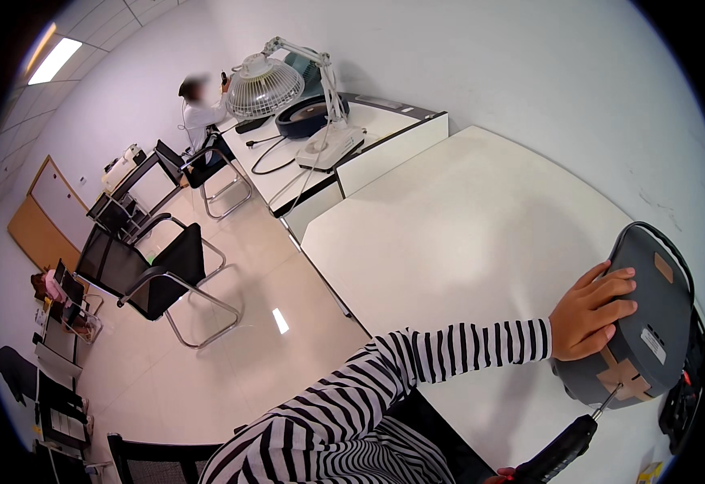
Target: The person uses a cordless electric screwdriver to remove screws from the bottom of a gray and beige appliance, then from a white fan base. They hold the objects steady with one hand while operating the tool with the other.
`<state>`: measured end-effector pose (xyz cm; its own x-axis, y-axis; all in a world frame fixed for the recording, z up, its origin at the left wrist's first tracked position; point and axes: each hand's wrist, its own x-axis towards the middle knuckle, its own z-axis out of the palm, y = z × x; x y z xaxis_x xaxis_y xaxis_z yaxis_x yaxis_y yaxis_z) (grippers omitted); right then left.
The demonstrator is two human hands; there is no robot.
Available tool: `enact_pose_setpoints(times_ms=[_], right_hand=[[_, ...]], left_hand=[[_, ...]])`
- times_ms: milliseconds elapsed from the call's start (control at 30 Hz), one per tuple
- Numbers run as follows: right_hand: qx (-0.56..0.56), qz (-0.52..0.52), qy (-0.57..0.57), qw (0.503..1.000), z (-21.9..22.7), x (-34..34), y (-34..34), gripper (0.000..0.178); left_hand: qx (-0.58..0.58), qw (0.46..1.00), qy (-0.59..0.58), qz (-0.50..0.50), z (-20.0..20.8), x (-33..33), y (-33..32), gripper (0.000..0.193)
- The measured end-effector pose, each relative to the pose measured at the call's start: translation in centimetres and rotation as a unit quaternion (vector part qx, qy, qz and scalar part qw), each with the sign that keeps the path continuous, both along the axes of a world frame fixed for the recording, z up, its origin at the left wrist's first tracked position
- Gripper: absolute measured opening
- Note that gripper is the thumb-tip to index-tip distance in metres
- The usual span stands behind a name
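Note:
At the right, a dark grey rounded device housing sits tilted on the white table, with tan tape and a white label on it. My left hand holds it by its left side, the fingers spread across the casing. A black power screwdriver points up from the lower edge, its metal bit touching the cross of tan tape. My right hand is around the screwdriver's handle; only a bit of it shows, and most of its fingers are cut off by the frame. A black cable curves along the housing's far side.
The white table runs along the wall. Beyond a low divider stand a caged lamp and a dark round device. A black case lies at the right edge. Chairs and other people are farther off.

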<state>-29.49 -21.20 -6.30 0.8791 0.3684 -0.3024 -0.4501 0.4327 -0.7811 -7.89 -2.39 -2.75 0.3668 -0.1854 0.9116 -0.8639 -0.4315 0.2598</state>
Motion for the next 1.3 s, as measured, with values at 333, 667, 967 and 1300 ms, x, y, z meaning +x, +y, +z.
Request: enact_pose_setpoints(times_ms=[333,667,967,1300], right_hand=[[0.017,0.018,-0.008,1.000,-0.5,0.2,0.4,0.046],[-0.003,0.045,-0.033,0.998,0.4,0.8,0.5,0.045],[0.009,0.006,0.006,1.000,0.2,0.3,0.3,0.046],[-0.009,0.017,-0.001,1.000,-1.4,1.6,-0.2,0.040]], left_hand=[[0.000,1.000,-0.001,0.002,-0.1,0.3,-0.1,0.035],[0.008,1.000,-0.006,0.007,0.1,0.4,0.7,0.035],[0.018,0.999,-0.022,0.024,0.0,0.7,1.0,0.036],[0.006,0.999,-0.051,0.018,-0.5,2.6,1.6,0.035]])
